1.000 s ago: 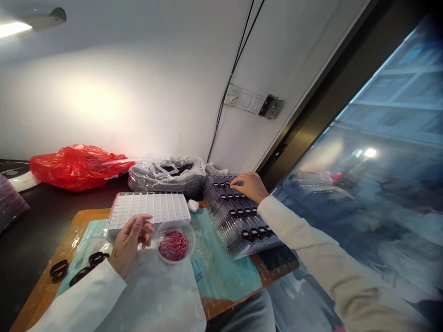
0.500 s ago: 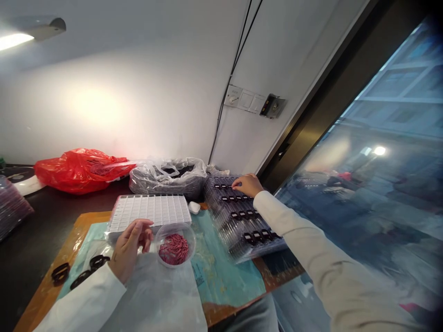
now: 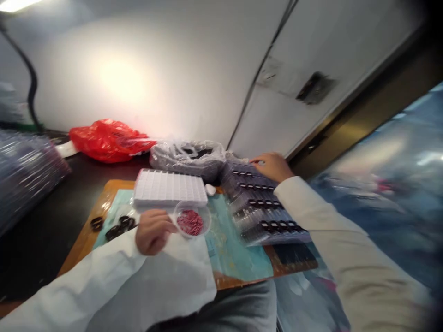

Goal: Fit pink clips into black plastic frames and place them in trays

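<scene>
The clear tray (image 3: 258,216) on my right points long-ways away from me. My right hand (image 3: 272,167) is at its far end, left hand (image 3: 153,231) by the tub (image 3: 207,221). I can't tell if either grip is closed.

Light is caught by the thin, crinkled plastic of a red bag (image 3: 110,140) and the glossy film of a clear bag (image 3: 168,159). Transparent, shiny plastic is seen in the stacked trays (image 3: 247,196) and the round bowl (image 3: 207,221); smooth white plastic is shown by the gridded tray (image 3: 169,186). Matt cloth is seen in a pale sleeve (image 3: 100,263), a metallic sheen on the window frame (image 3: 360,131).
</scene>
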Available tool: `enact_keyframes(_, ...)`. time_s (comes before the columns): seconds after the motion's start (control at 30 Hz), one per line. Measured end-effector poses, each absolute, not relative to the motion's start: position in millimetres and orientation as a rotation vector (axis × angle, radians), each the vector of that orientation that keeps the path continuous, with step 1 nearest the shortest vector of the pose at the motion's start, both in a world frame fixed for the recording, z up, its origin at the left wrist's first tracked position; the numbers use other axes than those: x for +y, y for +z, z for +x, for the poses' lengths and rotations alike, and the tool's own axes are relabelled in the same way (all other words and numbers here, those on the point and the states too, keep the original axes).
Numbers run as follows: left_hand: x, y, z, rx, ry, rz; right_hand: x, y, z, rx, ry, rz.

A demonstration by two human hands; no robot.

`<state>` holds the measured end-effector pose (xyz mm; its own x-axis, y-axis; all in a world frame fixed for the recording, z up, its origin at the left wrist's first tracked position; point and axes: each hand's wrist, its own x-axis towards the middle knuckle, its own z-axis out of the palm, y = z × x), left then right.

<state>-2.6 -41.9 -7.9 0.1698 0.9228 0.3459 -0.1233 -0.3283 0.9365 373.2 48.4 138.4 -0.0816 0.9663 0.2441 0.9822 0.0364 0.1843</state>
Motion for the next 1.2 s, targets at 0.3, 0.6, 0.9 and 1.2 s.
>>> enact_keyframes(0.3, -48, 1, 11, 0.137, 1.037, 2.176, 7, 108, 124, -2.949, -0.188, -0.717)
enact_keyframes(0.6, -62, 25, 8, 0.037, 0.588, 2.192, 25, 31, 37, -3.131, -0.314, -0.506)
enact_keyframes(0.9, -50, -2, 6, 0.129, 1.076, 2.473, 30, 61, 65, -2.779, 0.434, -0.942)
enact_keyframes(1.2, -17, -10, 3, 0.928, 2.225, 1.661, 10, 101, 133, -1.657, 1.522, -1.344)
